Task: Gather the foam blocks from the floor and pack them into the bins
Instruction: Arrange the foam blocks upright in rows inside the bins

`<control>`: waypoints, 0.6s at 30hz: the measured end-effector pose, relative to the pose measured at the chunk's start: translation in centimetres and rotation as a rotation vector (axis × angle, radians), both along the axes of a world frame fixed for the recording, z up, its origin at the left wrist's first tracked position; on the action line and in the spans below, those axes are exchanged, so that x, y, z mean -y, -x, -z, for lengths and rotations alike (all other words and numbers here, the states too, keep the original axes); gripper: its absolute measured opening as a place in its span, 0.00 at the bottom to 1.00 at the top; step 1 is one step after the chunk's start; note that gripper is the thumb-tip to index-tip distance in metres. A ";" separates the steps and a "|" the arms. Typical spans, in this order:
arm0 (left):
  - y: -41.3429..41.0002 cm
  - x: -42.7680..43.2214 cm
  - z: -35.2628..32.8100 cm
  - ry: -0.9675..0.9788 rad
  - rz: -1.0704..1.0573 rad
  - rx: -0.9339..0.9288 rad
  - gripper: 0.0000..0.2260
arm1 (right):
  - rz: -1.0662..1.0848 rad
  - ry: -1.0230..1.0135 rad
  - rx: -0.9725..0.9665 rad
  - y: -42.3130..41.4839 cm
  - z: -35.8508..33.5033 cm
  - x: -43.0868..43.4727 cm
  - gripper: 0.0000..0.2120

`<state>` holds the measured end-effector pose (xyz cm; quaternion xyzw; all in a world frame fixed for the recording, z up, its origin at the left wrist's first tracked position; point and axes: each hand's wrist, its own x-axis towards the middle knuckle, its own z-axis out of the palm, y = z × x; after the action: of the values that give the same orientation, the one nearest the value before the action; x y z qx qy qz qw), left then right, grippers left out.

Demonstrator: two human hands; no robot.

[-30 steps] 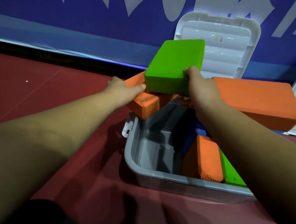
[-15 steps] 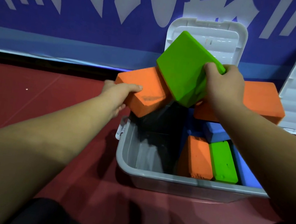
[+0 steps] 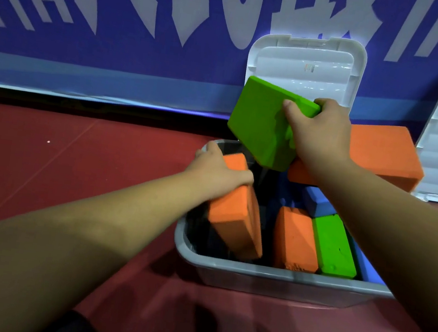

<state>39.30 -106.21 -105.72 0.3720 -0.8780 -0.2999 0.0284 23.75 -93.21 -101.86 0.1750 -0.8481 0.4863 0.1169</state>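
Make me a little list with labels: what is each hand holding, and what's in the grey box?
left hand: grips the tilted orange block, partly down in the bin's left side
right hand: grips the held green block above the bin
bin: grey, open, on the red floor
inside: packed orange block beside packed green block; blue block behind them
large orange block: over the bin's far right
lid: white, upright behind the bin

Single head-worn wide-angle view, forward and down, close over the bin point(image 3: 254, 269)
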 end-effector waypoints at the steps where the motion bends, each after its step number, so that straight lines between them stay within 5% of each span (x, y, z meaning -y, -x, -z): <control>1: 0.0 -0.5 0.7 -0.021 0.037 0.056 0.51 | -0.008 0.001 -0.008 -0.1 -0.1 0.0 0.37; 9: 0.9 -3.8 5.1 -0.149 0.175 0.145 0.52 | -0.071 -0.023 -0.060 -0.4 -0.6 -0.1 0.34; 18: 1.1 -4.1 8.1 -0.665 0.214 0.252 0.21 | -0.190 -0.152 -0.029 -0.3 -1.2 0.6 0.26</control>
<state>38.25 -102.12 -113.86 0.3010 -0.7630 -0.5219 -0.2341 24.05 -93.79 -100.68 0.2698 -0.8603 0.4270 0.0690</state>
